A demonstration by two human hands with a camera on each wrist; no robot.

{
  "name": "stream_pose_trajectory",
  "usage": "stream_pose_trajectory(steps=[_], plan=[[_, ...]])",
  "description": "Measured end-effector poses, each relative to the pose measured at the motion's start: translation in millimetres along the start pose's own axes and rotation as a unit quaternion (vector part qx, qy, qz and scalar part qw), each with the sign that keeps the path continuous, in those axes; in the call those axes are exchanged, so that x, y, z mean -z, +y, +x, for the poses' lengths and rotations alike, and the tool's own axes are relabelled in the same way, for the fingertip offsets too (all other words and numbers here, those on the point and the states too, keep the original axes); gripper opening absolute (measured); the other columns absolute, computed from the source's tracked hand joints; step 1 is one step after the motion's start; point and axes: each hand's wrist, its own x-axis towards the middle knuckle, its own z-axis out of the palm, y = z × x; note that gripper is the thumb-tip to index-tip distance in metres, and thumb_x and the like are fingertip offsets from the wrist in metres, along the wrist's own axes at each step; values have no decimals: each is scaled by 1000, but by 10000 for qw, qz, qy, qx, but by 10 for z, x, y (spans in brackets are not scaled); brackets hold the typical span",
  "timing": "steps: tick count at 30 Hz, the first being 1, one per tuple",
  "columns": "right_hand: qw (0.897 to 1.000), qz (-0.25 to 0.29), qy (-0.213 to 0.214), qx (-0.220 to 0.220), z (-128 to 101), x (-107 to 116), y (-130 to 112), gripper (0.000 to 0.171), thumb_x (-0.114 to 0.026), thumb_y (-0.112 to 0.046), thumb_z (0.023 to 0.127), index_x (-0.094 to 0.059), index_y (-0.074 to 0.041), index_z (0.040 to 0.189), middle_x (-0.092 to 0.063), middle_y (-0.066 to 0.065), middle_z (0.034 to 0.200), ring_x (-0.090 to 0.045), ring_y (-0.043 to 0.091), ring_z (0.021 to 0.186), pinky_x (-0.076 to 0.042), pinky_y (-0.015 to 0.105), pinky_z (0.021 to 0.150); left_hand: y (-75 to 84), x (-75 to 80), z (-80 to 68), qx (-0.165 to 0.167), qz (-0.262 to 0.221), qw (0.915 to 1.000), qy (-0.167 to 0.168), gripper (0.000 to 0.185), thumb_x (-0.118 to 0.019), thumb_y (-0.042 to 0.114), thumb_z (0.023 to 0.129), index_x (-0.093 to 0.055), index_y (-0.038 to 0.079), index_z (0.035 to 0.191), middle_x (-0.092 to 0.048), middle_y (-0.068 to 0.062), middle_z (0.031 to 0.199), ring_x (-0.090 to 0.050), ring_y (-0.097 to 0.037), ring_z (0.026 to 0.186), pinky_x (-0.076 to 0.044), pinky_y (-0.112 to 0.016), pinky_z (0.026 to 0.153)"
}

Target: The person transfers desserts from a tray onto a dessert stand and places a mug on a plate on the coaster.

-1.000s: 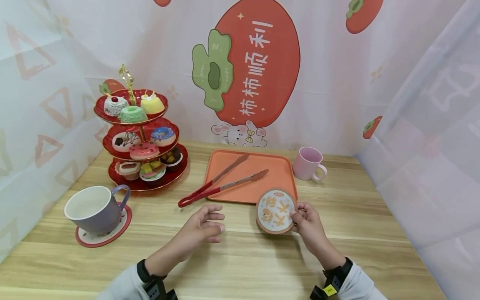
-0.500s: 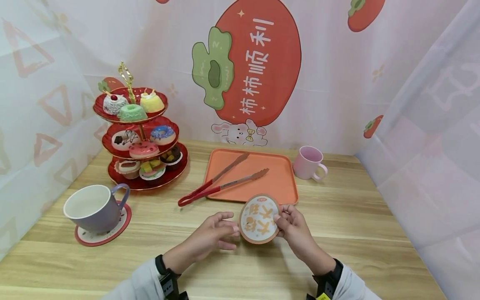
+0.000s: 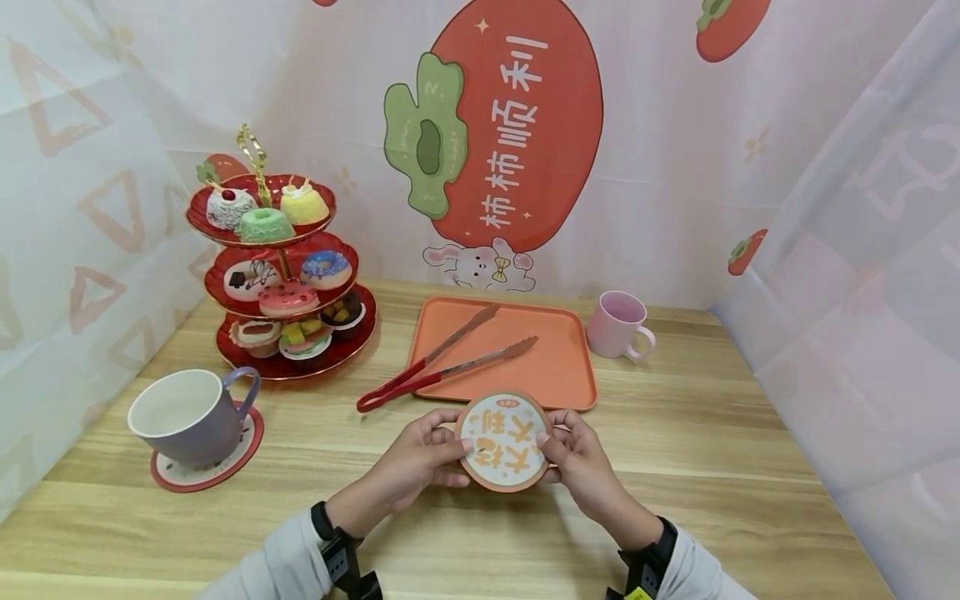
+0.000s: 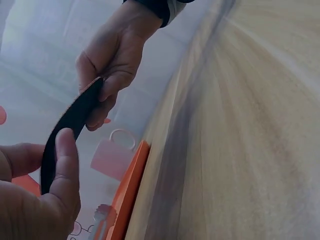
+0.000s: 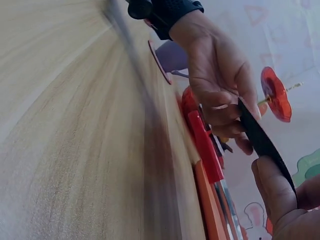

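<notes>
A round coaster [image 3: 504,442], pale with orange lettering and an orange-brown rim, is held above the table between both hands. My left hand [image 3: 411,465] pinches its left edge, thumb on the printed face. The opposite edge is pinched by my right hand [image 3: 591,473], its thumb also on top. In the left wrist view the dark underside of the coaster [image 4: 75,117] shows, with fingers behind it. Just beyond the hands lies an orange tray [image 3: 555,379], and red-handled tongs [image 3: 420,379] rest partly on it, their arms spread.
At the left, a purple cup [image 3: 197,421] stands on a red-rimmed coaster [image 3: 168,477]. Behind it rises a three-tier red stand [image 3: 348,350] with several toy cakes and donuts. A pink mug [image 3: 615,327] stands right of the tray. Printed curtains close off the back and sides.
My right hand has brought the coaster leftward and slightly toward me. The left hand has moved right and now pinches the coaster's left edge, where before it was apart from it.
</notes>
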Motion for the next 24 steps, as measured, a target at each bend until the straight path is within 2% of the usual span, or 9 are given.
stream_pose_trajectory(steps=[6,9,19,24], plan=[[9998,-104,-135,33,15,-20,16,22,-42,-1,98,-31,9,114,-56,17,92,-63,22,74,-52,33,60,-3,-1,14,-98,276,9987,418,43,-60,2,89,-42,-3,128,-51,-10,84,-59,-17,66,-51,-27,58],[9998,-134,-149,83,20,-33,24,23,-43,-2,98,-31,9,115,-56,17,93,-63,21,75,-53,32,61,-15,10,15,-132,316,9981,510,42,-60,0,89,-43,-4,127,-51,-11,83,-59,-17,65,-51,-27,58],[9996,-68,-265,20,10,-66,35,24,-46,-3,97,-32,8,113,-55,15,91,-62,20,70,-53,32,59,-15,85,3,-88,431,9979,484,40,-59,-2,89,-43,0,126,-58,-14,86,-62,-21,67,-52,-29,59],[9998,-108,-159,-70,6,-62,37,27,-49,-4,95,-35,8,115,-55,13,89,-59,18,69,-53,33,58,24,124,-35,-170,358,9985,390,42,-57,-3,90,-40,-1,128,-61,-15,87,-62,-21,68,-51,-27,59]])
